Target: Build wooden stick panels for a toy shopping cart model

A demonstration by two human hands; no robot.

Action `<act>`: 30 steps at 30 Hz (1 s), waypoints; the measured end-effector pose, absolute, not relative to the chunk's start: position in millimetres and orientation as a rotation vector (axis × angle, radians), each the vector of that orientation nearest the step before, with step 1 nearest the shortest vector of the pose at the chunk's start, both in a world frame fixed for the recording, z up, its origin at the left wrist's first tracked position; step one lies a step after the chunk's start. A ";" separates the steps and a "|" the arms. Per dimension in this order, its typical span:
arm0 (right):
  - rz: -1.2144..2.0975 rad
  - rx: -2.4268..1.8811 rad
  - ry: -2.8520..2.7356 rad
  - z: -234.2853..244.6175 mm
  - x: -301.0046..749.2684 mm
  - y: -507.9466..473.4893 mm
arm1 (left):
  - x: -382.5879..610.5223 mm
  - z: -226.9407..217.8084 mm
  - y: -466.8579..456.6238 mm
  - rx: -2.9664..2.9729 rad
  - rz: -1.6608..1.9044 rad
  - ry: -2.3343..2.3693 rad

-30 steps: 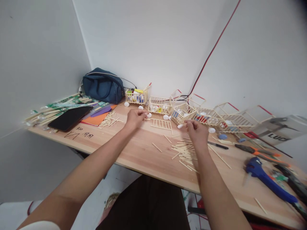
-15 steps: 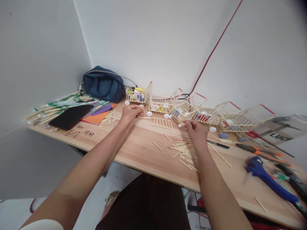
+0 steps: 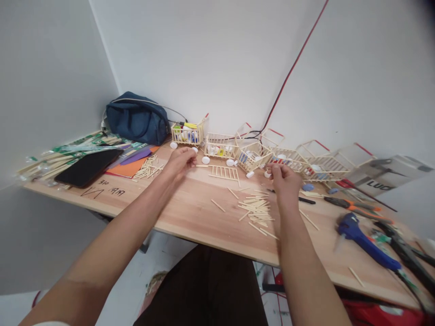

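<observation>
My left hand (image 3: 181,162) is closed, thumb and fingers pressed together, just above the table beside a stick cart (image 3: 186,136) full of small coloured pieces. Whatever it pinches is hidden. Right of it lies a flat ladder-like stick frame (image 3: 224,174). My right hand (image 3: 284,179) is pinched too, in front of a row of similar carts, close to a white wheel (image 3: 250,174). I cannot make out what lies between its fingertips. A loose pile of short wooden sticks (image 3: 256,208) lies left of my right wrist.
On the left are a blue bag (image 3: 137,118), a black phone (image 3: 88,167), packaged sticks (image 3: 61,158) and orange paper (image 3: 127,169). To the right lie a blue glue gun (image 3: 365,242), orange-handled pliers (image 3: 351,206) and a black pen (image 3: 306,200). White walls stand behind and at left.
My right hand has moved right along the carts, away from the wheel it was beside. My left hand stays near the leftmost cart. The whole view has shifted slightly.
</observation>
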State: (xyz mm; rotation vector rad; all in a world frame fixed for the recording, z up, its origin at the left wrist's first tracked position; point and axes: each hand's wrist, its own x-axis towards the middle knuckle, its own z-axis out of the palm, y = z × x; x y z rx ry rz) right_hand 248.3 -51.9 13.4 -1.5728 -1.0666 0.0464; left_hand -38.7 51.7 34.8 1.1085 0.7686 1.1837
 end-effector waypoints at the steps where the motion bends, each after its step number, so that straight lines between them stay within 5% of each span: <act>1: 0.054 -1.573 -1.058 14.1 248.0 -52.2 | -38.6 35.0 51.8 1.116 1.180 0.759; 12: -0.005 -1.720 -1.394 31.3 246.4 -77.6 | -39.1 32.2 58.0 1.119 1.250 0.781; 21: -0.041 -2.517 -1.383 20.3 319.2 -154.7 | -41.3 36.4 57.1 1.069 1.311 0.775; 30: -0.044 -2.403 -1.369 12.8 315.1 -174.0 | -40.2 45.0 50.3 1.037 1.347 0.847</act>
